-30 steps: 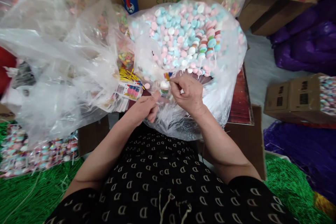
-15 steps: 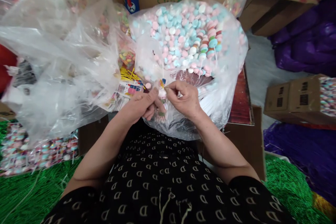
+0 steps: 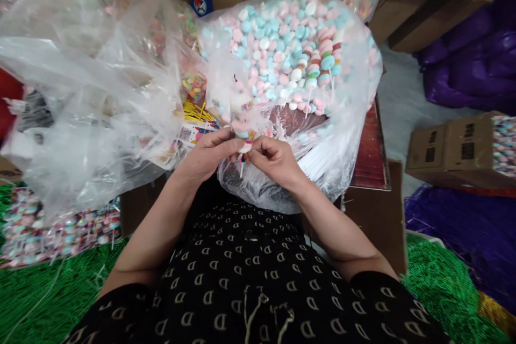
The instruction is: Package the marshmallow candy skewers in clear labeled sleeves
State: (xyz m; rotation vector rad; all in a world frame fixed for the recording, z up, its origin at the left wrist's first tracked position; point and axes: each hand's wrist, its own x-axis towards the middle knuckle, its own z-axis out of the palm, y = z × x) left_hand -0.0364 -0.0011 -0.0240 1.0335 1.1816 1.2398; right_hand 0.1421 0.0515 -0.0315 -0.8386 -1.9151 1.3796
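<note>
Between my two hands is a small wrapped candy stick (image 3: 243, 131), its clear wrapper gathered near the fingertips and a thin stick end pointing down toward me. My left hand (image 3: 212, 155) is closed on it from the left. From the right, my right hand (image 3: 274, 158) pinches the lower, gathered part, with thumb and forefinger together. Just beyond lies a large clear bag of pink, blue and white candies (image 3: 278, 48). Several finished-looking candy sticks (image 3: 326, 62) rest on those candies. Yellow ties (image 3: 197, 111) and printed cards (image 3: 193, 131) lie left of my hands.
Another big plastic bag (image 3: 88, 80) fills the left side. White sticks (image 3: 318, 161) lie in plastic right of my hands. A cardboard box (image 3: 439, 150) stands at the right, near purple strands (image 3: 459, 226). Wrapped candy sticks (image 3: 64, 231) lie at the lower left.
The candy stick has been turned end for end: its body now points away from me and its stick end toward me. Both hands have shifted slightly, still closed on it.
</note>
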